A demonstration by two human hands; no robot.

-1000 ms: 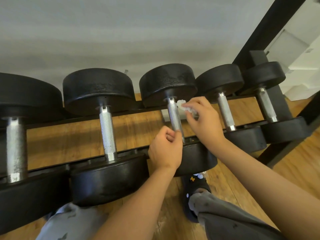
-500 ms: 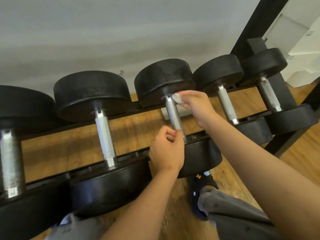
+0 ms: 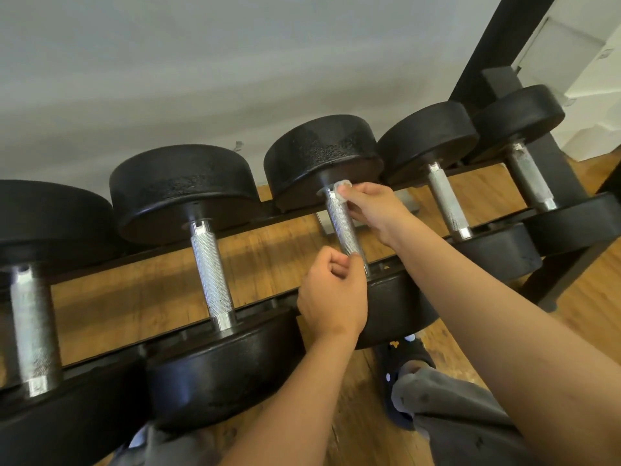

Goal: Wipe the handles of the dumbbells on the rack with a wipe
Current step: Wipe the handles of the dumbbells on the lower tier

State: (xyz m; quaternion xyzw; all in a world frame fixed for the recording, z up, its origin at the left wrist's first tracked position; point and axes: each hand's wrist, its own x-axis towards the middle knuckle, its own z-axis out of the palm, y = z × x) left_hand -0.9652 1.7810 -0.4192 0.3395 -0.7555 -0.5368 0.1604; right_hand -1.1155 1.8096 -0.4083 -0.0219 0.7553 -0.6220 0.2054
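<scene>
The middle dumbbell (image 3: 322, 153) lies across the black rack (image 3: 262, 211), with its knurled steel handle (image 3: 344, 227) bridging the two rails. At the far end of that handle, right against the rear head, the right hand (image 3: 373, 206) pinches a small crumpled white wipe (image 3: 341, 190) between fingertips and thumb and presses it to the metal. At the near end of the same handle the left hand (image 3: 332, 294) is curled into a loose fist. Its fingers seem to close on the bar just above the front head, though the knuckles hide the actual contact.

To the left of the middle dumbbell sit two larger dumbbells (image 3: 211, 274), the outer one cut off by the frame edge. To its right are two smaller ones (image 3: 448, 201). Beneath it, between the rails, a warm brown wooden floor (image 3: 134, 297) shows, streaked with light. Behind it rises a plain grey wall (image 3: 235, 62). Up and to the right of it a black upright post (image 3: 497, 45) leans across the view, with white panelling (image 3: 578, 52) past that. Below its front head are a dark shoe (image 3: 408, 351) and a grey trouser leg (image 3: 453, 408).
</scene>
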